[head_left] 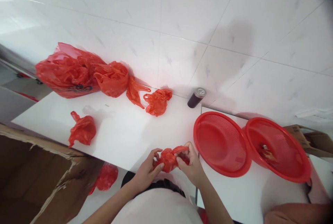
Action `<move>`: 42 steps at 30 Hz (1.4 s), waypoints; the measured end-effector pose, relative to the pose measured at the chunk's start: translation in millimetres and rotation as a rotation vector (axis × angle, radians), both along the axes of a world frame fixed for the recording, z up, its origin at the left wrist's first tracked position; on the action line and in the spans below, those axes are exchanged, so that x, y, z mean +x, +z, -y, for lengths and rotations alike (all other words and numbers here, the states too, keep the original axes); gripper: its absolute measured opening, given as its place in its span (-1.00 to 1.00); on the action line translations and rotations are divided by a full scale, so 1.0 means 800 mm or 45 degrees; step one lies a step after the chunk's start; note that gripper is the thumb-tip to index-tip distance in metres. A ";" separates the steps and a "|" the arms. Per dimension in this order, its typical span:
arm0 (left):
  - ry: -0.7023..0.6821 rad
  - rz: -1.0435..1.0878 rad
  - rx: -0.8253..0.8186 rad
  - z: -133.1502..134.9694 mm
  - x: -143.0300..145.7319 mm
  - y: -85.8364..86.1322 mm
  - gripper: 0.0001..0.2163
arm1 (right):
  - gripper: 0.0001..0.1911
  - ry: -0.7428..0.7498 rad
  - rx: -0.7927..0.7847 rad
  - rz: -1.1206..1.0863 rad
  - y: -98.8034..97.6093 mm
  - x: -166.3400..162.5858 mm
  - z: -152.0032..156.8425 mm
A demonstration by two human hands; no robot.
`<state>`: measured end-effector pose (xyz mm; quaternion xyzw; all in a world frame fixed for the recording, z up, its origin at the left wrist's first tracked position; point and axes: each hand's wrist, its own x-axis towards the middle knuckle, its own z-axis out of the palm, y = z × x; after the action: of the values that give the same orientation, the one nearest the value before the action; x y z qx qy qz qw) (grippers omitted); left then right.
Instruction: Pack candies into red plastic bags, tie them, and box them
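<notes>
Between my two hands, close to my body at the table's near edge, is a small bunched red plastic bag point(168, 160). My left hand point(148, 168) grips its left side, thumb in front and fingers curled behind. My right hand point(191, 163) pinches the twisted upper end of the bag on the right. What the bag contains, if anything, cannot be made out. Another red bag point(83, 130) with a twisted top lies on the white table point(122, 130) to the left.
Along the wall stand a large red bag point(70, 71), a rounded red bag point(114, 80), a flat bag point(135, 92), a crumpled bag point(158, 102) and a dark can point(196, 97). Red baskets point(221, 144) point(275, 144) sit right. A cardboard box point(62, 182) is lower left; a person's arm point(299, 213) shows lower right.
</notes>
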<state>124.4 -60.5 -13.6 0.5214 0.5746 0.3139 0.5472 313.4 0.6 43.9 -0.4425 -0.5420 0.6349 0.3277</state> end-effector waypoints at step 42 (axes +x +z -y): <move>0.469 -0.108 -0.019 0.034 -0.230 0.050 -0.74 | -0.63 0.130 0.100 0.286 -0.023 -0.129 -0.018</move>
<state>-59.6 -88.0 26.4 0.4163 0.6852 0.3821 0.4596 210.4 14.7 25.6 -0.4695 -0.6215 0.5754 0.2493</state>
